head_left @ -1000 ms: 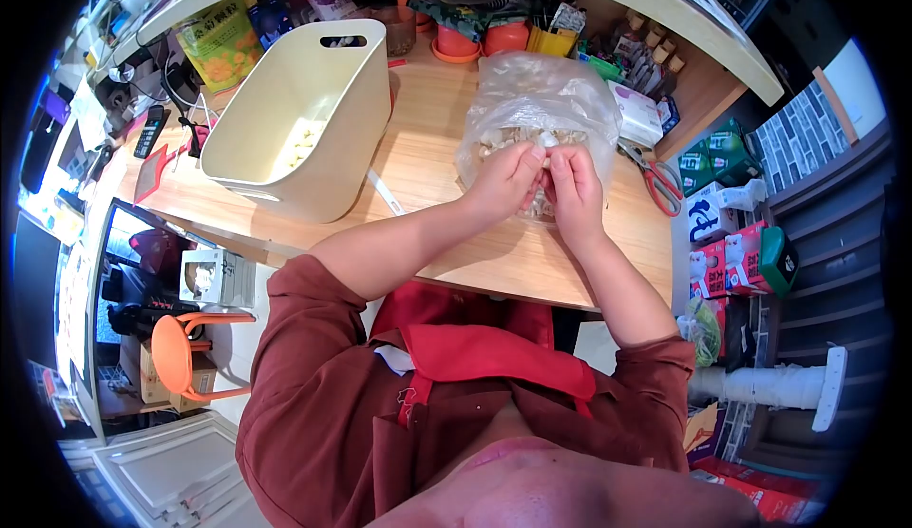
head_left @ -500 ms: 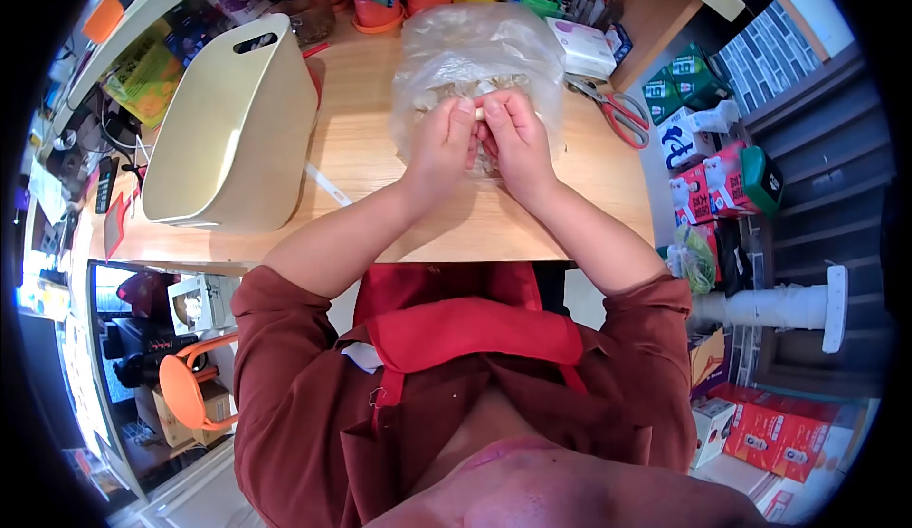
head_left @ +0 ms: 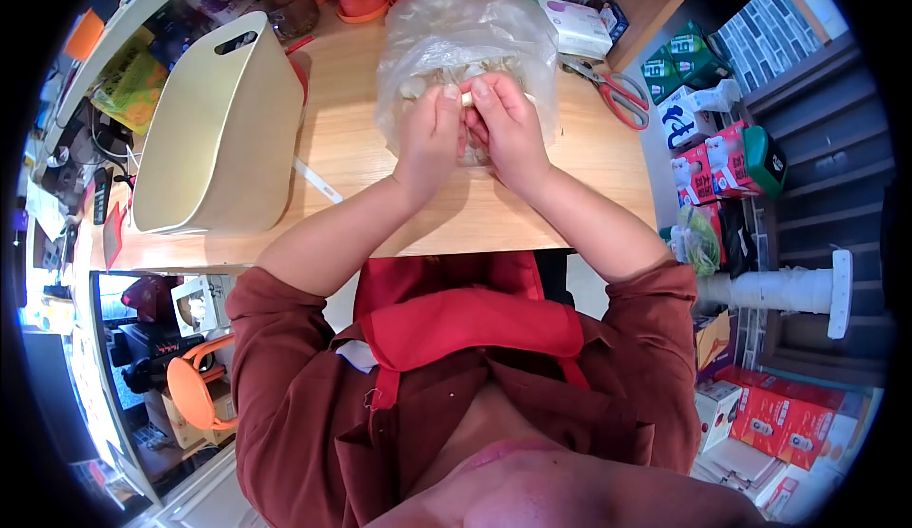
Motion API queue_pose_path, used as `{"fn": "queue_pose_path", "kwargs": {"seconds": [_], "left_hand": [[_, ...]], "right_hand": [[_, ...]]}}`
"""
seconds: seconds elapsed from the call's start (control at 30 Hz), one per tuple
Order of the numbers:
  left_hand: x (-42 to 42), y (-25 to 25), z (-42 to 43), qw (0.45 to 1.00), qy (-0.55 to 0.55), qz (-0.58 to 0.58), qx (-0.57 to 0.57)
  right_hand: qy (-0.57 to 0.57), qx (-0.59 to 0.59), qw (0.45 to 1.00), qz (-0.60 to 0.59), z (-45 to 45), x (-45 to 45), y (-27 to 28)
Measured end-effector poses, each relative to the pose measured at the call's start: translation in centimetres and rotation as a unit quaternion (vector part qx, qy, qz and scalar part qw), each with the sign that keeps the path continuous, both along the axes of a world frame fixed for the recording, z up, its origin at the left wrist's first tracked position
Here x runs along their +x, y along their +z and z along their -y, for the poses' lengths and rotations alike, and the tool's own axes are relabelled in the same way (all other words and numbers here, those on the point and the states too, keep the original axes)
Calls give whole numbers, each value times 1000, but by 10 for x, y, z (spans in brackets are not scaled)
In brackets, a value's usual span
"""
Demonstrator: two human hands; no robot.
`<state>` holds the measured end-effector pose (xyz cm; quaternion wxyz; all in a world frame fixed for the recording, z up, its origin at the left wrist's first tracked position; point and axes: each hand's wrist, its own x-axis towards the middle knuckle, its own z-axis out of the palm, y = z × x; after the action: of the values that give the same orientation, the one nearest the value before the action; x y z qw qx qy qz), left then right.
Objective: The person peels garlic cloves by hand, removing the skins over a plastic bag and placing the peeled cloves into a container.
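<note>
Over the mouth of a clear plastic bag (head_left: 467, 26), my left hand (head_left: 429, 134) and my right hand (head_left: 509, 129) meet with thumbs and fingers pinched together. Between the thumb tips shows a small cream-white garlic clove (head_left: 466, 99), gripped from both sides. Much of the clove is covered by the fingers. Whitish garlic and papery skins (head_left: 414, 86) lie in the bag below and around the hands. Both wrists stay above the bag's near edge, forearms reaching in from the table's front.
A tall cream bin (head_left: 256, 138) with a handle slot stands on the left of the wooden table (head_left: 366, 214). A white strip (head_left: 318, 181) lies beside it. Red-handled scissors (head_left: 622, 98) lie right of the bag. Pots and bottles line the back, with a white box (head_left: 576, 29).
The view has shifted slightly, so the table items appear a little higher and further left. Both hands stay together, still pinching the garlic clove, with small finger movement.
</note>
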<state>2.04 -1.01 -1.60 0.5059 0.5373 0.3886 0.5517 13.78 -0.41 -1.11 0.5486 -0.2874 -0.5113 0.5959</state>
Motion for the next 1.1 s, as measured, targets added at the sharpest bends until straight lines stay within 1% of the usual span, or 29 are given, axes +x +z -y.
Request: {"fn": "queue_pose_path", "kwargs": {"seconds": [0.07, 0.17, 0.3, 0.37, 0.47, 0.57, 0.6, 0.7, 0.8, 0.9, 1.0, 1.1], "left_hand": [[0, -1, -2, 1000, 10, -16, -1], [2, 2, 0, 1000, 14, -6, -7], [3, 7, 1, 999, 12, 41, -13], [2, 8, 1, 999, 3, 34, -16], [-1, 12, 0, 1000, 0, 22, -13], [-6, 12, -1, 1000, 11, -8, -17], [-7, 11, -3, 999, 16, -20, -20], [-10, 9, -6, 998, 31, -36, 36], [-12, 3, -10, 979, 70, -116, 154], [-16, 6, -9, 942, 104, -217, 233], [-15, 14, -2, 923, 119, -257, 261], [-15, 12, -1, 927, 137, -223, 269]], "right_hand": [[3, -12, 1000, -9, -1, 0, -1], [-26, -83, 996, -36, -3, -3, -1], [16, -79, 994, -70, 0, 0, 6], [33, -69, 994, -79, -3, 2, 6], [75, -86, 989, -91, -6, 9, 9], [85, -81, 992, -35, -7, 15, 14], [88, -81, 992, -34, -8, 15, 15], [97, -86, 991, -42, -7, 14, 14], [112, -104, 986, -62, -10, 16, 12], [132, -131, 978, -89, -11, 18, 12], [156, -140, 970, -122, -11, 21, 13], [186, -139, 964, -132, -10, 26, 15]]}}
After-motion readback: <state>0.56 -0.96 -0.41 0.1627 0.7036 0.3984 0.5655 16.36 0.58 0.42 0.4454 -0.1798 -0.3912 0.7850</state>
